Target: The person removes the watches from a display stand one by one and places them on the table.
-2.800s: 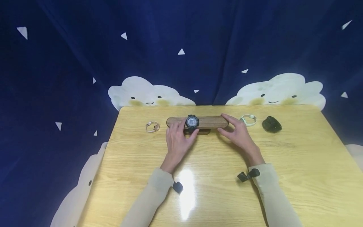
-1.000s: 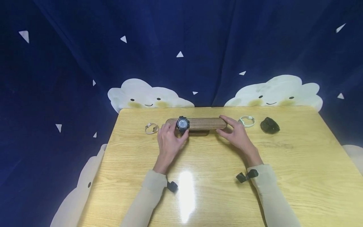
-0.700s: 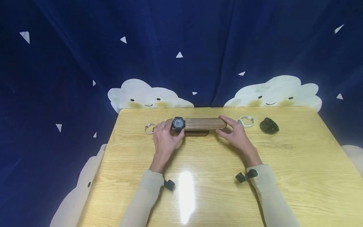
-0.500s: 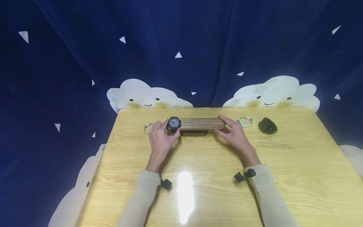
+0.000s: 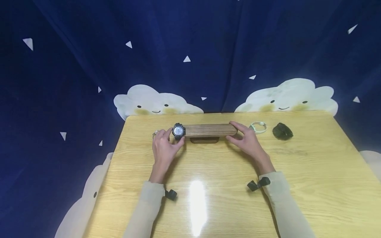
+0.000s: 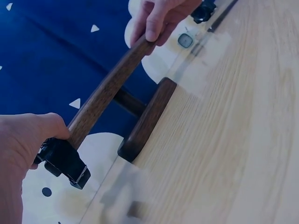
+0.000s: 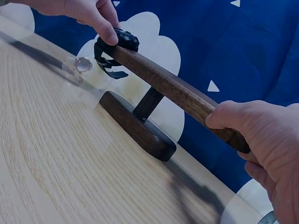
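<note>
A T-shaped wooden stand carries a long brown bar (image 5: 208, 130) on a short post above its base (image 7: 138, 123). At the bar's left end is a black wristwatch (image 5: 178, 131), its round face up. My left hand (image 5: 163, 147) pinches this watch between thumb and fingers. In the right wrist view its strap (image 7: 105, 58) hangs curved below the bar's end, the strap ends apart. My right hand (image 5: 247, 140) grips the bar's right end, thumb in front and fingers behind.
Left of the stand a light-banded watch (image 7: 83, 64) lies on the wooden table (image 5: 226, 198), mostly behind my left hand in the head view. To the right lie a mint-green watch (image 5: 259, 127) and a dark lumpy thing (image 5: 282, 131). A blue cloud-print curtain (image 5: 190, 29) hangs behind.
My left hand has slid the black watch leftward along the bar, from left of its middle to its left end. The right hand has stayed on the bar's right end.
</note>
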### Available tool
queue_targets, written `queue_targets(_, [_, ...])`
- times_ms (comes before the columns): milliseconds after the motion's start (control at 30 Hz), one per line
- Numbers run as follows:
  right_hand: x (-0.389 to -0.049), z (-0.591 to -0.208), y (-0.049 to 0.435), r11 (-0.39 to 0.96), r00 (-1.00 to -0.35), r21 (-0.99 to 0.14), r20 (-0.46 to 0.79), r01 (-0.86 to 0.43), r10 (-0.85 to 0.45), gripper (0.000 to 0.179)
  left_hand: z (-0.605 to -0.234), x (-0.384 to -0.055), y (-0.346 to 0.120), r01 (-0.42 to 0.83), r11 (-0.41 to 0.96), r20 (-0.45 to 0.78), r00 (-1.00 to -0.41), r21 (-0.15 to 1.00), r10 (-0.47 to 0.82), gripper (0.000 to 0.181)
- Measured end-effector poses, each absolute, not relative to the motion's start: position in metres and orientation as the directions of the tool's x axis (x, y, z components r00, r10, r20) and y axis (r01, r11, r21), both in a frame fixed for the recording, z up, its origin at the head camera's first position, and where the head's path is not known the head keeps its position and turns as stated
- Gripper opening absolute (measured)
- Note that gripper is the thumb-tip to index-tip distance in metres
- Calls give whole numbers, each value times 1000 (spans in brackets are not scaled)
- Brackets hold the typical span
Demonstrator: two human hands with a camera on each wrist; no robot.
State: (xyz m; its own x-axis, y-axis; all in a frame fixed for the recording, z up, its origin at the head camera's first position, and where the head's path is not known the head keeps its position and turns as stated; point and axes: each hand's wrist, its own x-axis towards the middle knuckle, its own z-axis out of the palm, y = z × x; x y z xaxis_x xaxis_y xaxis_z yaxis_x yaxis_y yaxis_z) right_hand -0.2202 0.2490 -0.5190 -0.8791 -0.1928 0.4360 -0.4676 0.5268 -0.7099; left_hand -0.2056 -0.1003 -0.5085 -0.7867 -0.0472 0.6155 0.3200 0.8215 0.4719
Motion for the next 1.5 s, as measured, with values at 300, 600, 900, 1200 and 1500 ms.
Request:
queue_targets(300, [-219, -517, 250, 537, -891, -716, 412, -447, -192, 64, -507, -207, -108, 337, 810, 618, -785, 480, -40, 59])
queue_targets(600, [-219, -517, 249, 533, -892, -720, 411, -445, -190, 64, -506, -209, -115, 344, 807, 615, -788, 480, -30, 62])
queue_targets(900, [-218, -518, 245, 526, -902, -736, 386, -427, -192, 64, -512, -206, -127, 358, 800, 634, -773, 481, -35, 59])
queue_targets(1200, [-219, -518, 245, 534, -900, -729, 391, -429, -191, 64, -515, -203, -137, 357, 796, 634, -772, 488, -42, 59])
queue_targets(1500, [-219, -517, 247, 542, -901, -723, 391, -428, -189, 65, -513, -205, -153, 354, 813, 681, -729, 462, -69, 61])
